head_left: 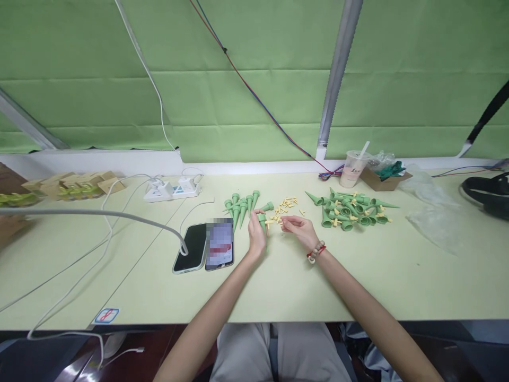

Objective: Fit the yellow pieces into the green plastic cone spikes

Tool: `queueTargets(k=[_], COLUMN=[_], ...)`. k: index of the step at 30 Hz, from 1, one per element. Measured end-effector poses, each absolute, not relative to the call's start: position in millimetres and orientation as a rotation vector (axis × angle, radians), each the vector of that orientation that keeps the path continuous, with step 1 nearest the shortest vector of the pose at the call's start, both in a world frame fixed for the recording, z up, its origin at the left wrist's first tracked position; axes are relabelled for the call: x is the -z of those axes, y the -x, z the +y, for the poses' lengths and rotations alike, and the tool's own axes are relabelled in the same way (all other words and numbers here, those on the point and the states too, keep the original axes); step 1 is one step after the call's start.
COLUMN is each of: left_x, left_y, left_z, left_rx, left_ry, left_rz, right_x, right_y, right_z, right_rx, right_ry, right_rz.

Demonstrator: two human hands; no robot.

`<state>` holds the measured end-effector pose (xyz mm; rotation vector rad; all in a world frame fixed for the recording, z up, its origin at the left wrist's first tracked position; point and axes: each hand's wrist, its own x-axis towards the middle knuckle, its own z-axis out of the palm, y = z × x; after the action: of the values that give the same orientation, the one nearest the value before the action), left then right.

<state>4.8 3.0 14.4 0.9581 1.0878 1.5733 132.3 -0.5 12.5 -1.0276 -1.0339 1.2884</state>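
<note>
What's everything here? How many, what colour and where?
Table: one, pale, centre
Curtains: count unclear, green, back
Wires: several, red and blue, back
Power strip: one, white, back left
Cables: several, white, left
Blocks: several, tan, far left
Sticker: one, blue and red, front left
Phones: two, black and lilac screens, left
Cones: many, green, two piles, one held
Pegs: many, yellow, centre and right pile
Cup: one, clear, back right
Box: one, brown, beside cup
Plastic: count unclear, clear, right
Unclear item: one, black, far right
Bracelets: count unclear, red and beige, right wrist
Trousers: one pair, grey, lower centre
Left hand: one, bare, holding cone
Right hand: one, bare, by pegs
</note>
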Motion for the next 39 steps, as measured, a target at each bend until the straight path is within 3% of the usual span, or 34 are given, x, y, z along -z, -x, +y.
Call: queueTargets(k=[30,39], left_x=[-14.4,-1.5], left_y=[-18.4,-8.2], left_z=[-5.1,-8.0], left_rx=[-1.610,-1.515], left_ry=[-1.068,-1.326], left_rz=[0.984,1.053], right_x=[-17.0,-15.9], right_y=[-125.6,-125.4], right_z=[-8.3,-17.6], right_rx=[-1.206,-0.886], right_ry=[0.959,1.123], right_rz=[-1.101,-1.485])
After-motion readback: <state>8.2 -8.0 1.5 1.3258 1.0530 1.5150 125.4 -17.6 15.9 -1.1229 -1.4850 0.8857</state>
